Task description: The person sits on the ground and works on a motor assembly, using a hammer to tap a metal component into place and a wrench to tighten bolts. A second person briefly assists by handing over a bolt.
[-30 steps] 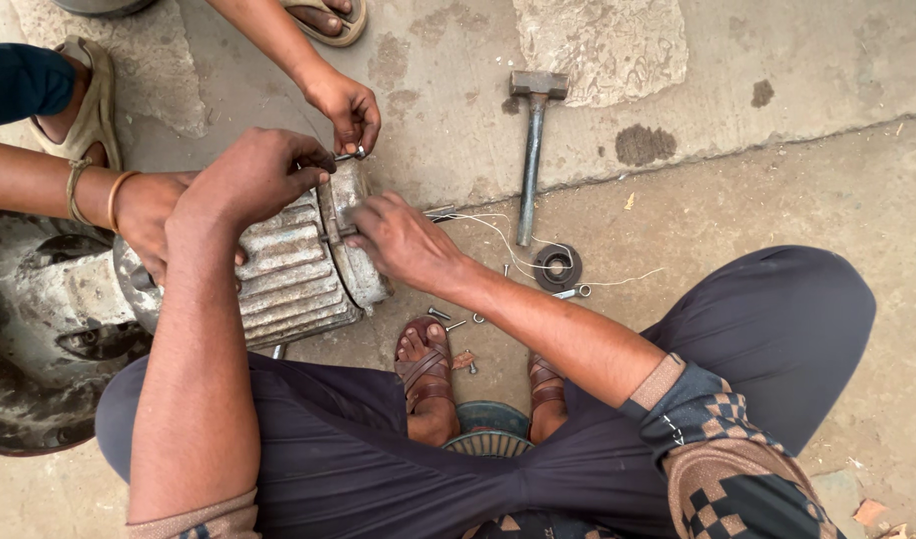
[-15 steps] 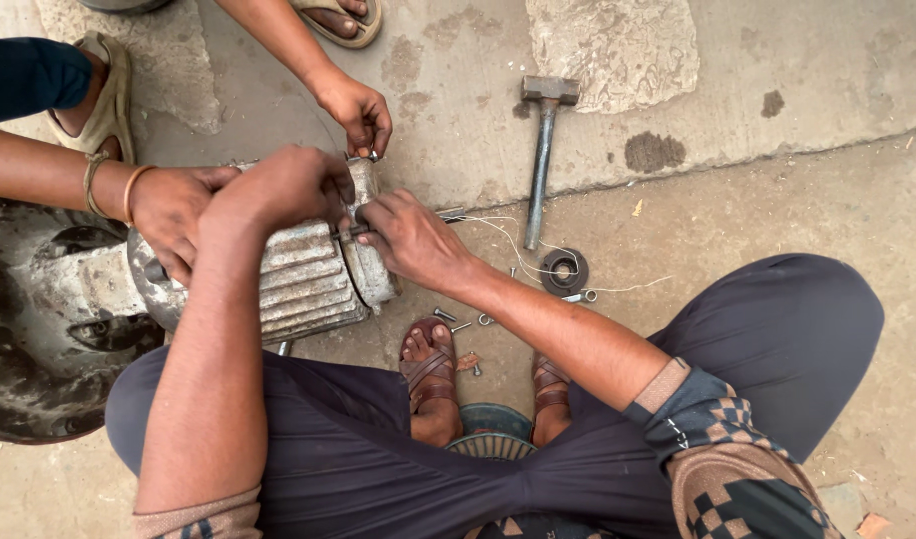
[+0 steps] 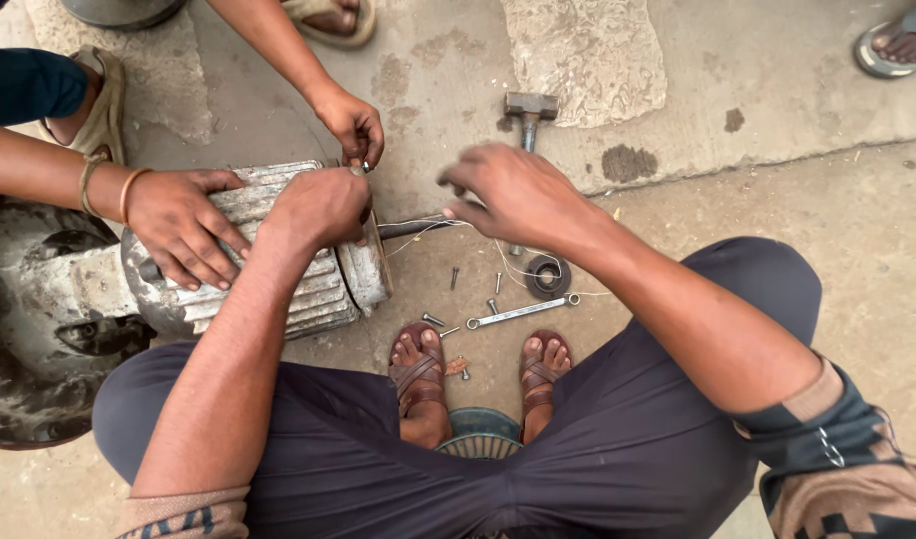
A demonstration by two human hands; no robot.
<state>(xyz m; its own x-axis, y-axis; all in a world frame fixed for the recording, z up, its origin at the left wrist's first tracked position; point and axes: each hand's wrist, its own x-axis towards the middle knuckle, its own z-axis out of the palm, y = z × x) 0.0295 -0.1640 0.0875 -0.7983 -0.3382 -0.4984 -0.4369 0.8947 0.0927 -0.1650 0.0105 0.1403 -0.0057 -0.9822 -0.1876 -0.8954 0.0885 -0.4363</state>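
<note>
A ribbed grey electric motor (image 3: 278, 269) was seen lying on its side on the concrete ground (image 3: 777, 180), and everything else is placed from it. The left hand (image 3: 318, 208) was closed in a fist on the upper edge of the motor's end cover; what was gripped inside the fist could not be made out. The right hand (image 3: 513, 192) was held loosely half open in the air just off the shaft end of the motor, its fingers curled and touching nothing that could be seen. Thin pale wire (image 3: 448, 226) was stretched from the motor's shaft end toward that hand.

Two hands of another person were also at the motor: one hand (image 3: 184, 225), with bangles at the wrist, was spread flat over the ribbed casing, and the other hand (image 3: 353, 125) was pinched at the top rim of the end cover, touching the left hand's knuckles.

Beyond the shaft end, a hammer (image 3: 528, 115) was laid on the ground, partly hidden by the right hand. Nearer the sandalled feet, a ring spanner (image 3: 523, 311), a dark round bearing (image 3: 548, 275) and several loose bolts (image 3: 454, 277) were scattered close beside the motor. At the motor's far end a heavy rusted casting (image 3: 39, 329) was joined to it.
</note>
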